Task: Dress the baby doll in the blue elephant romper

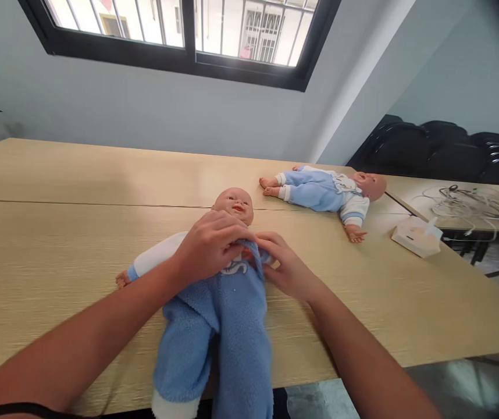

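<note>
Doll [221, 297] face up on pale bench [57, 244], right under the fingers, feet twd viewer, legs past near edge. L hand's [203, 249] fingers pinch its blue suit [243, 317] at the chest; R hand's [288, 270] fingers curl at same edge, can't tell if gripping. Beyond & R of fingers: 2nd doll [319, 191], face up; farther R, tissue box [416, 237], then cables [476, 205]

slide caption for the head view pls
Left hand and right hand at the clothes of one doll; second doll beyond
</note>
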A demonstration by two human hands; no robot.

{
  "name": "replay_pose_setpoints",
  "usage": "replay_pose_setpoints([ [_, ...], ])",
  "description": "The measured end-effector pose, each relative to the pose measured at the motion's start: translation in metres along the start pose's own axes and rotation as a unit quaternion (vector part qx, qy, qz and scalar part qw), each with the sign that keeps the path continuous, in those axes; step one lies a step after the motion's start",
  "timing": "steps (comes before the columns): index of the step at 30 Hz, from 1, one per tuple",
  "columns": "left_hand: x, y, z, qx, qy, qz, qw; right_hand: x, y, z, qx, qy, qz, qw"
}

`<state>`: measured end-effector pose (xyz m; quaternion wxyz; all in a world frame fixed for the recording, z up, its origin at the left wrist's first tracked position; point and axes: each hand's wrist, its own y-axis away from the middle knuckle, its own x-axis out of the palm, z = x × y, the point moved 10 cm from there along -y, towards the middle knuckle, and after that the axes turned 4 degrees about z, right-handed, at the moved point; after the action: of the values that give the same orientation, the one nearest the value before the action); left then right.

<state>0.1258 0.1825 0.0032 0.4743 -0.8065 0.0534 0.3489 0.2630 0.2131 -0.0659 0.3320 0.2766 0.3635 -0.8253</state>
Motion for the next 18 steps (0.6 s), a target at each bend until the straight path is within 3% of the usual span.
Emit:
replay_pose_setpoints([
  [3, -0.002, 0.000, 0.020, -0.059, 0.052, -0.036, 0.996, 0.001, 0.003, 0.000, 0.007, -0.100, 0.009, 0.995],
  [5, 0.001, 0.000, 0.025, -0.048, 0.061, -0.029, 0.997, 0.001, 0.005, -0.002, 0.022, -0.164, 0.001, 0.986],
  [12, 0.013, 0.006, 0.007, 0.084, -0.005, 0.066, 0.994, 0.009, 0.004, -0.018, 0.091, -0.397, -0.020, 0.913],
  [15, 0.026, 0.010, -0.003, 0.095, -0.022, 0.143, 0.985, 0.010, 0.005, -0.029, 0.137, -0.447, -0.066, 0.882],
  [18, 0.031, 0.012, -0.010, 0.089, -0.062, 0.153, 0.982, 0.015, 0.006, -0.031, 0.177, -0.481, -0.081, 0.855],
])
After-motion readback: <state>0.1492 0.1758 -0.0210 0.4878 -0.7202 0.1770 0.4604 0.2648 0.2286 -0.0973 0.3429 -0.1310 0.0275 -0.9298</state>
